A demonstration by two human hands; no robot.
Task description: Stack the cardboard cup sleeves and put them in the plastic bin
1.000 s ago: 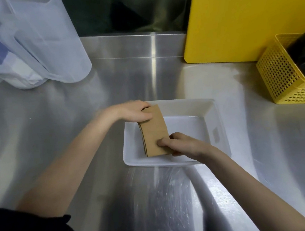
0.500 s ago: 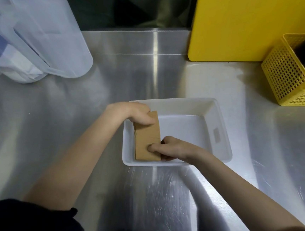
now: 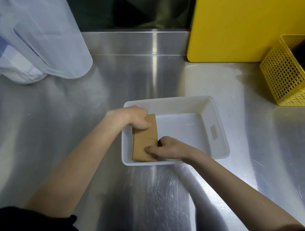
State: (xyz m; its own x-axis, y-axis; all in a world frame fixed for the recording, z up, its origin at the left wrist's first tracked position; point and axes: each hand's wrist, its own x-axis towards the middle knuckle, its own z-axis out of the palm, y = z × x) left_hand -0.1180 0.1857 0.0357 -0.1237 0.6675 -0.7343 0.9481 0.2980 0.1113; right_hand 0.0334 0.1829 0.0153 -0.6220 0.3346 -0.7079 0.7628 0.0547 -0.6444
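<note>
Brown cardboard cup sleeves [image 3: 144, 143] — a flat stack — are lying against the left wall inside a white rectangular plastic bin [image 3: 217, 128] on a stainless-steel counter [image 3: 56, 123], the left hand [image 3: 133, 118] pinching the far end, the right hand [image 3: 166, 147] gripping the near end.

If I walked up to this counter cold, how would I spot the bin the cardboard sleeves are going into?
Start at the steel counter and find the big yellow board leaning at the back right. In front of it, nearer the person, sits the plastic bin, with both hands pressing brown cardboard sleeves against its left wall. It is white, shallow and solid-walled, unlike the perforated yellow basket or the tall clear jugs.
</note>
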